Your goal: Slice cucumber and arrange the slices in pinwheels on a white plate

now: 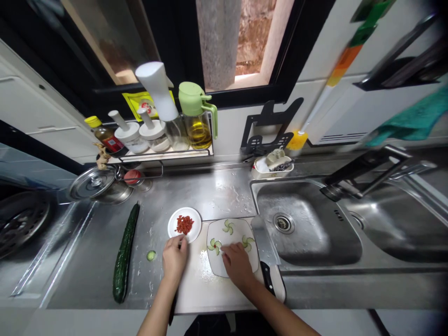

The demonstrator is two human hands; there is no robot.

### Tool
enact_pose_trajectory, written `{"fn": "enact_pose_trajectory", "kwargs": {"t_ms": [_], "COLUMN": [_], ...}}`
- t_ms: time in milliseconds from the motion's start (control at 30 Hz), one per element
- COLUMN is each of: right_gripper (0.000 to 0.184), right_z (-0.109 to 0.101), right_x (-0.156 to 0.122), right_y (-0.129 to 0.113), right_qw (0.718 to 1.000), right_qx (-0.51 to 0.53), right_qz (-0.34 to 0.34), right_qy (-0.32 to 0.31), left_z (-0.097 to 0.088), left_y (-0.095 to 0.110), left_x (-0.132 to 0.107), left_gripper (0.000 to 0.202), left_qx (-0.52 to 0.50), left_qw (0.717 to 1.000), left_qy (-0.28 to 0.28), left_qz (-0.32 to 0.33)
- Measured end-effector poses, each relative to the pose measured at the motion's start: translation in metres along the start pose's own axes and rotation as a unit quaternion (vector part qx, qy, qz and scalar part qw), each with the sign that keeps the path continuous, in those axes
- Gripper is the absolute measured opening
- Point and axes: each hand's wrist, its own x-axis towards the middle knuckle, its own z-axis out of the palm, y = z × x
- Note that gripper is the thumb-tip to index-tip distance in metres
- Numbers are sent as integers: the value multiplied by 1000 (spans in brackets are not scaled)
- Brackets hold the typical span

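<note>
My right hand (238,265) is over the square white plate (224,268), its fingers drawn together beside the left cucumber flower (214,246). That flower has a red bit at its centre. Two more flowers of thin cucumber slices, one at the top (227,227) and one at the right (248,243), lie on the same plate. My left hand (175,256) is closed at the near edge of a small round plate (172,227) holding red goji berries (184,224). Whatever either hand pinches is too small or hidden to tell.
Both plates rest at a white cutting board (196,294), with a cleaver (265,242) along its right side. A whole cucumber (125,256) and a cucumber end piece (151,255) lie left. A sink (308,224) is right; a condiment rack (168,156) stands behind.
</note>
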Motion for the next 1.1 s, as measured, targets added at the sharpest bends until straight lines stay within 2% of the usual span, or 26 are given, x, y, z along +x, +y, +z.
{"fn": "enact_pose_trajectory", "kwargs": {"t_ms": [133, 400, 667, 833, 933, 1100], "right_gripper": [23, 21, 21, 19, 19, 21], "right_z": [-1, -3, -5, -7, -9, -15], "right_x": [-4, -9, -11, -12, -10, -3], "right_y": [-1, 0, 1, 4, 9, 19], "right_qw": [1000, 1000, 1000, 1000, 1000, 999], "right_qx": [5, -1, -3, 2, 3, -8], "right_qz": [4, -4, -13, -11, -6, 2], "right_qy": [-2, -8, 1, 6, 15, 40], "left_z": [0, 4, 8, 3, 3, 23], "left_y": [-3, 20, 12, 11, 27, 76], "left_x": [19, 34, 33, 27, 21, 13], "left_gripper": [23, 23, 24, 23, 23, 18], "left_qx": [12, 44, 38, 9, -42, -121], "left_qw": [998, 989, 992, 991, 995, 987], "left_qy": [-21, -66, -39, -26, -28, -86], "left_qz": [-50, -127, -115, -129, -88, 60]}}
